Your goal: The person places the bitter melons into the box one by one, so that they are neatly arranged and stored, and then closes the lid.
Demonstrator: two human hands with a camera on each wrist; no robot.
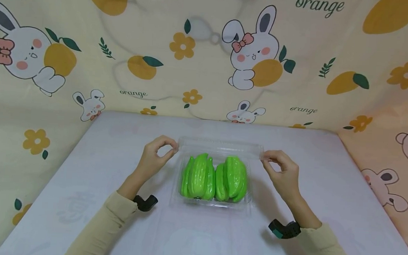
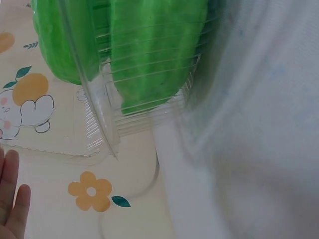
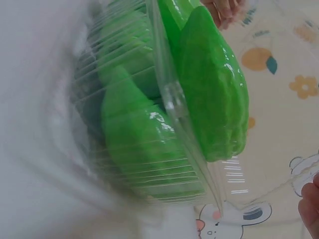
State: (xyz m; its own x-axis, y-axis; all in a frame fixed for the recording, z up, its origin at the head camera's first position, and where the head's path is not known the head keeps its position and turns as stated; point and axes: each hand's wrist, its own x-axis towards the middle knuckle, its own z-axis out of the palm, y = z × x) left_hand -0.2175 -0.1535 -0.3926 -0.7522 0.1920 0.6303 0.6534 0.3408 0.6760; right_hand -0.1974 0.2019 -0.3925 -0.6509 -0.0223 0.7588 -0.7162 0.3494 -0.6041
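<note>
A clear plastic clamshell box [image 1: 211, 204] sits on the table, holding several glossy green bitter melons [image 1: 199, 176] in two bunches. Its hinged lid [image 1: 220, 145] is raised at the far side. My left hand [image 1: 154, 155] pinches the lid's left corner between thumb and index finger. At the opposite corner, my right hand [image 1: 283, 171] pinches the lid's edge the same way. The left wrist view catches the ribbed side wall of the box and only some fingers [image 2: 11, 191] at the left border. Fingertips [image 3: 310, 204] show at the right border of the right wrist view.
A white cloth covers the table [image 1: 201, 236]. Behind it and at both sides hangs a cream curtain [image 1: 200, 72] printed with rabbits and oranges. Each wrist wears a black camera mount [image 1: 145, 203].
</note>
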